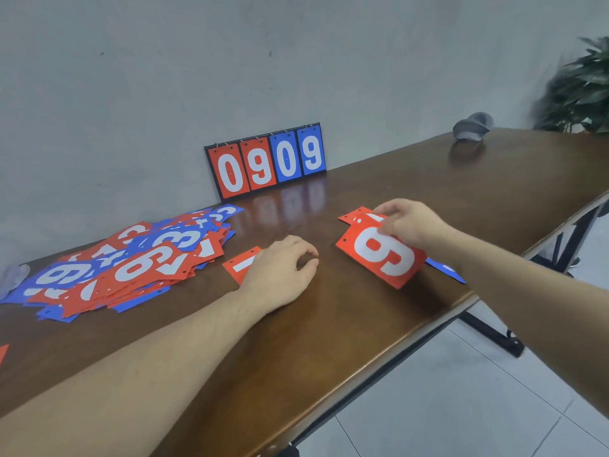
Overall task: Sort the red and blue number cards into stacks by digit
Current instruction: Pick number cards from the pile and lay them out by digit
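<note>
The right hand (408,225) is pinching a flat red plastic card printed with a white 9 (384,255), tilted above the glossy brown wooden table (329,341), right of the unsorted red and blue card heap (131,262). Best laid flush, edges squared. The left hand (280,268), fingers curled, is resting on a red card with a white bar (240,263) beside the heap.

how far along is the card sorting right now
Barely started. Done: a few cards lie beside the right hand. In hand: it holds a red 9 card; the left hand rests on another red card. Left: the big mixed pile.
</note>
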Demonstrator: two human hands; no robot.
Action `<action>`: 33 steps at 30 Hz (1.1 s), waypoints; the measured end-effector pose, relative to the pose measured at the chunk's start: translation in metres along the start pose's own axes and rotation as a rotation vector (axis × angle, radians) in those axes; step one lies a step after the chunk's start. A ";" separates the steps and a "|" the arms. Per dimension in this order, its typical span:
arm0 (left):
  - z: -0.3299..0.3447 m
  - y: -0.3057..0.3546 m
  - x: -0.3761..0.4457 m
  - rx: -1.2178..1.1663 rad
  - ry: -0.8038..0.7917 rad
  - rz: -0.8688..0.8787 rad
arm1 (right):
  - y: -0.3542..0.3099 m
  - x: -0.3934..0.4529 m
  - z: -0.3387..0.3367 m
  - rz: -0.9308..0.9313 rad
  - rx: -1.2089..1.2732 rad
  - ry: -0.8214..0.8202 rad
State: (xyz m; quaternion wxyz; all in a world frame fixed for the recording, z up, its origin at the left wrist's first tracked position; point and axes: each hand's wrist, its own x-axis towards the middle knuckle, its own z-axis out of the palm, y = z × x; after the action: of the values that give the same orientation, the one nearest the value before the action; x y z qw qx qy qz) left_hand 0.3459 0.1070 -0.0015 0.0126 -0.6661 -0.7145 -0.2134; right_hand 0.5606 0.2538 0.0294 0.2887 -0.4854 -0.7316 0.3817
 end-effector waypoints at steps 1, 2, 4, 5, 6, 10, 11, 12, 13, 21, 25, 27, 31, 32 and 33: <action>-0.001 -0.003 0.003 0.003 0.004 -0.016 | -0.003 0.011 -0.003 0.014 0.019 -0.006; -0.003 -0.007 0.006 0.010 0.007 -0.032 | -0.005 0.023 -0.004 0.018 0.031 -0.006; -0.006 -0.016 0.010 0.029 0.010 -0.063 | -0.009 0.045 -0.006 0.028 0.081 0.008; -0.007 -0.021 0.012 0.036 0.009 -0.077 | -0.010 0.056 -0.005 0.036 0.104 0.013; -0.008 -0.026 0.012 0.036 0.008 -0.089 | -0.009 0.068 -0.003 0.037 0.098 0.022; -0.005 -0.039 0.012 -0.041 -0.011 -0.083 | 0.005 0.098 0.011 0.024 -0.140 0.052; -0.002 -0.041 0.012 -0.035 -0.016 -0.066 | 0.010 0.100 0.016 0.028 -0.218 0.040; 0.000 -0.042 0.013 -0.022 -0.017 -0.048 | 0.015 0.100 0.021 0.019 -0.302 0.034; 0.002 -0.043 0.014 -0.011 -0.016 -0.037 | 0.018 0.099 0.025 -0.003 -0.382 0.047; 0.002 -0.044 0.017 -0.092 0.034 -0.040 | -0.008 0.069 0.063 -0.266 -0.302 0.044; -0.011 -0.052 0.009 -0.134 0.094 -0.073 | -0.033 0.051 0.100 -0.359 -0.226 -0.059; -0.020 -0.063 0.002 -0.139 0.112 -0.092 | -0.048 0.044 0.122 -0.395 -0.195 -0.120; -0.043 -0.096 -0.020 -0.070 0.154 -0.183 | -0.075 0.033 0.167 -0.480 -0.192 -0.203; -0.050 -0.106 -0.027 -0.052 0.171 -0.208 | -0.082 0.031 0.178 -0.499 -0.198 -0.226; -0.057 -0.116 -0.034 -0.033 0.187 -0.236 | -0.089 0.029 0.189 -0.521 -0.207 -0.248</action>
State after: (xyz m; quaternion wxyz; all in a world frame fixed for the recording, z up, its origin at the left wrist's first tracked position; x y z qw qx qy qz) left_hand 0.2233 0.0539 0.0060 0.0428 -0.5549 -0.7799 -0.2864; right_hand 0.3564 0.2072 0.0027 0.2343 -0.2578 -0.8962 0.2747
